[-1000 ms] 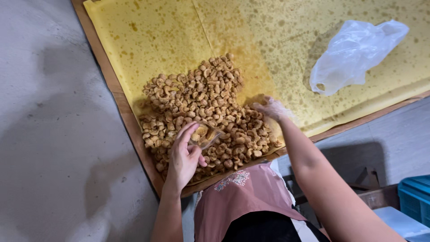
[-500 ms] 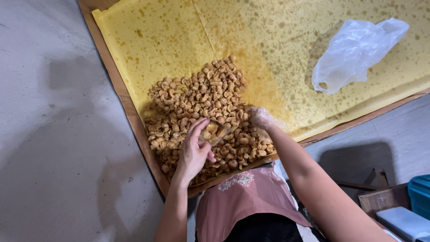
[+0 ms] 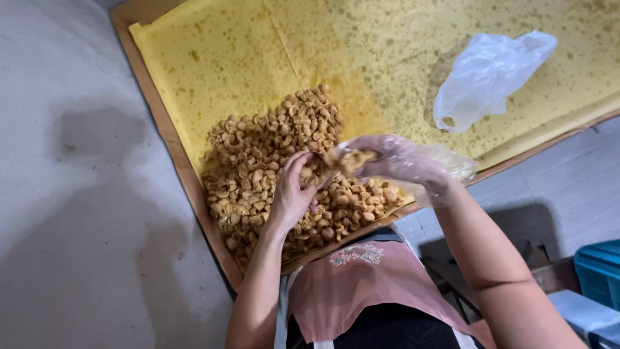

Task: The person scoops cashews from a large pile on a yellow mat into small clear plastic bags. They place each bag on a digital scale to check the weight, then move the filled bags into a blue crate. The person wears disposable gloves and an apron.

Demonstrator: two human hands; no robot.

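Note:
A heap of golden-brown curved nuts (image 3: 271, 168) lies on oil-spotted yellow paper (image 3: 213, 64) in a wooden-edged tray (image 3: 169, 139). My left hand (image 3: 292, 194) rests on the heap with its fingers curled up towards the other hand; what they pinch is hidden. My right hand (image 3: 394, 158), covered in a clear plastic glove, hovers just above the heap's right side, closed around a handful of nuts (image 3: 349, 157). The two hands nearly touch.
A crumpled clear plastic bag (image 3: 487, 74) lies on the paper at the right. Grey floor (image 3: 71, 194) borders the tray on the left. My pink apron (image 3: 361, 284) is below, and a blue crate (image 3: 597, 271) sits at the lower right.
My right hand has lifted off the heap with a handful of nuts and moved towards the left hand. My left hand has stayed on the heap, its fingers curling upward.

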